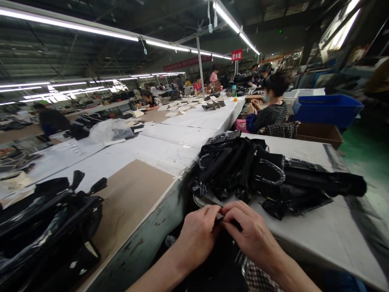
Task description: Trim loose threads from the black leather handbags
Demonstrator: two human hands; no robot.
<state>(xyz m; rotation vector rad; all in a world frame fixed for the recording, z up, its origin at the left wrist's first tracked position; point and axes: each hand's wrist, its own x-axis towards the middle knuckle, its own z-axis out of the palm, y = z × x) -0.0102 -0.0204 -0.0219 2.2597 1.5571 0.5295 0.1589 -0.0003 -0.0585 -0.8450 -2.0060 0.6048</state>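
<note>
Close together at the lower middle, my left hand point(200, 227) and my right hand point(247, 227) pinch the upper edge of a black bag point(217, 263). A small bit of checked material shows between the fingertips. Both hands are closed, thumbs and forefingers nearly meeting. Below them the bag hangs dark in front of my body, its lower part hard to make out. Under my right forearm, checked cloth point(259, 278) shows. Just beyond my hands, a heap of black handbags point(243, 170) with plastic-wrapped handles lies on the white side table point(328, 231).
More black bags point(48, 231) lie at left on brown board point(133, 198). A long white worktable point(170, 142) runs away ahead, bearing clear plastic point(111, 132) and flat pieces. A seated co-worker point(270, 109) is beyond the heap, near a blue bin point(328, 109) and a cardboard box point(319, 134).
</note>
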